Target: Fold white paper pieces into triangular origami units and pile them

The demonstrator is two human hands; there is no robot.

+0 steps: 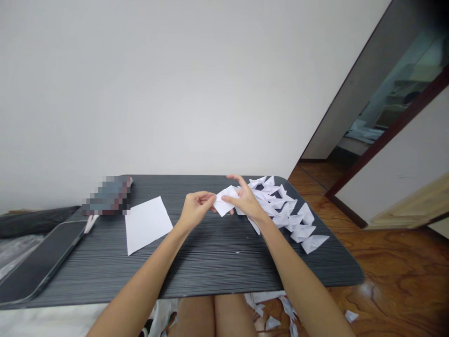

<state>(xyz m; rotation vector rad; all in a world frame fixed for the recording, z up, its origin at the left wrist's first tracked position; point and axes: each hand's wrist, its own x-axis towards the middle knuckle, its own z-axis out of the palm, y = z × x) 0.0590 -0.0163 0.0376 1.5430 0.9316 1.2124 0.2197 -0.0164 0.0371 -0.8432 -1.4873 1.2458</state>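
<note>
We can read no text, label, brand, number or sign anywhere in view. White sheet (pixel 149 224) on the counter (pixel 210 267): we make out no lettering. Folded white papers (pixel 277 204) toward the right: we find none there either. The object (pixel 108 194) at the counter's back left is pixelated, so we cannot tell whether it bears any print.

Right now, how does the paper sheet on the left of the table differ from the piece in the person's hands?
The sheet lies on the table, while the held piece is gripped by the left hand and right hand. The sheet looks spread open; the held piece looks folded. The sheet appears much larger than the held piece. Both are white.
</note>
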